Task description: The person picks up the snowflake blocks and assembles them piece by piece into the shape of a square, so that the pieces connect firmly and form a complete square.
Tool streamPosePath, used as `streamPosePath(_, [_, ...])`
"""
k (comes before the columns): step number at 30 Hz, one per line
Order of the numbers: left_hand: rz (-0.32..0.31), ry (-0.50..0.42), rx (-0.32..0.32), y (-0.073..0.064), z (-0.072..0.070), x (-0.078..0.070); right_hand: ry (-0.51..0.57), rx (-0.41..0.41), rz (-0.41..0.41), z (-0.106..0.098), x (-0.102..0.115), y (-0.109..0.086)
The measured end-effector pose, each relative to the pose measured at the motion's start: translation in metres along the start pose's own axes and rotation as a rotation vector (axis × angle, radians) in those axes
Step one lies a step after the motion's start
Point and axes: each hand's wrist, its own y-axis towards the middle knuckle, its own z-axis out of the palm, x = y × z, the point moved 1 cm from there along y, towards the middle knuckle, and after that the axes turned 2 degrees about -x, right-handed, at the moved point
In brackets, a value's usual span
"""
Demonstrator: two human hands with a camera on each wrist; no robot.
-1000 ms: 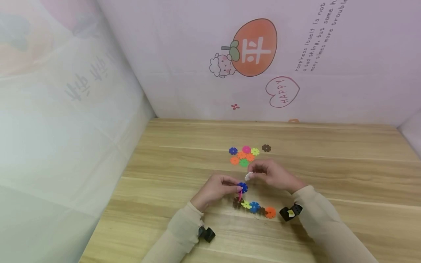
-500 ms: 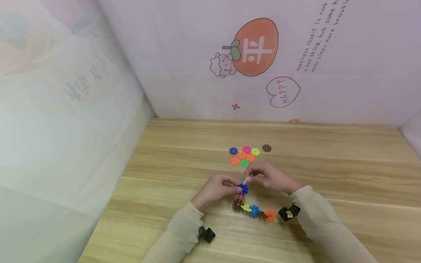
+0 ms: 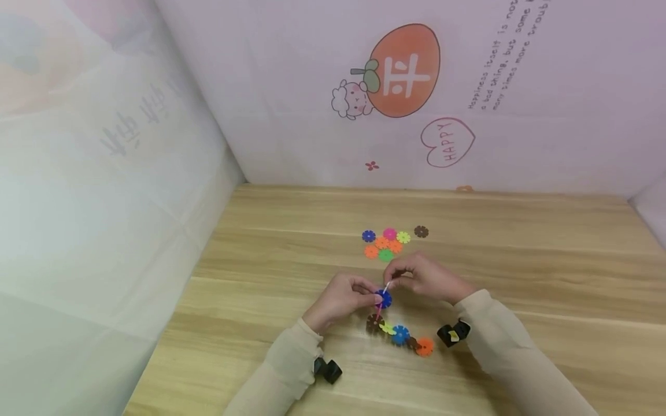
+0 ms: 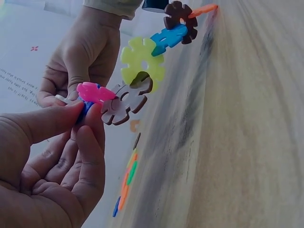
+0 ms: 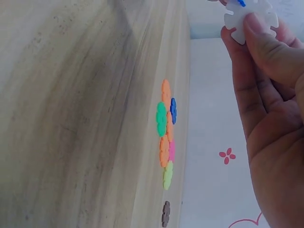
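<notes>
My left hand (image 3: 343, 297) pinches a dark blue notched plastic disc (image 3: 384, 299) between thumb and fingers. From it hangs a chain of interlocked discs: pink (image 4: 96, 92), brown (image 4: 127, 102), yellow (image 4: 144, 62), light blue (image 4: 169, 39), another brown (image 4: 180, 21) and an orange one (image 3: 424, 346) at the end. Thumb and fingers of my right hand (image 3: 426, 278) pinch a white notched disc (image 5: 249, 19). Its edge meets the rim of the dark blue disc, which shows as a blue sliver against the white in the right wrist view.
Beyond the hands, loose discs lie on the wooden table (image 3: 291, 231): a blue one (image 3: 369, 236), a pink one (image 3: 389, 234), a yellow one (image 3: 403, 237), a green one (image 3: 385, 255), several orange ones (image 3: 371, 251) and a brown one (image 3: 421, 231). A printed cloth (image 3: 312, 144) stands behind.
My right hand has moved left and brought the white disc from beside the dark blue disc onto its edge. The chain's orange end has swung slightly toward the near side.
</notes>
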Motion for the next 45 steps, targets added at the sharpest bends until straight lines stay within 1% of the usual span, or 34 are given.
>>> streamPosePath(5, [0.007,-0.015,-0.012,0.001,-0.001,0.002,-0.053,-0.020,-0.051,0.001,0.005,0.001])
streamPosePath(8, [0.015,-0.017,-0.008,0.002,0.000,0.002,-0.077,-0.026,-0.079,0.003,0.006,0.001])
streamPosePath(11, [0.027,-0.006,0.009,0.003,0.000,0.003,-0.071,-0.028,-0.096,0.003,0.006,0.000])
streamPosePath(15, [0.040,0.031,0.042,0.004,-0.001,0.005,-0.065,-0.016,-0.127,0.004,0.006,-0.001])
streamPosePath(20, [0.049,0.049,0.080,0.004,-0.002,0.006,-0.121,-0.028,-0.167,0.004,0.007,-0.001])
streamPosePath(24, [0.027,0.059,0.101,0.001,-0.002,0.004,-0.132,-0.044,-0.170,0.005,0.006,-0.002])
streamPosePath(30, [0.018,0.054,0.146,0.000,-0.004,0.003,-0.137,-0.045,-0.155,0.006,0.006,-0.001])
streamPosePath(35, [0.017,0.032,0.137,0.002,-0.005,0.005,-0.139,-0.069,-0.179,0.007,0.006,0.000])
streamPosePath(37, [0.014,0.025,0.129,0.003,-0.005,0.006,-0.129,-0.075,-0.153,0.008,0.006,-0.001])
streamPosePath(39, [0.013,0.022,0.122,0.003,-0.006,0.006,-0.117,-0.083,-0.082,0.007,0.004,-0.002])
streamPosePath(42, [0.023,0.029,0.114,0.003,-0.007,0.006,-0.113,-0.123,0.067,0.006,-0.001,-0.003])
streamPosePath(44, [0.037,0.036,0.111,0.003,-0.007,0.006,-0.120,-0.167,0.179,0.004,-0.008,-0.004])
streamPosePath(45, [0.042,0.038,0.110,0.003,-0.007,0.006,-0.124,-0.193,0.222,0.003,-0.012,-0.004])
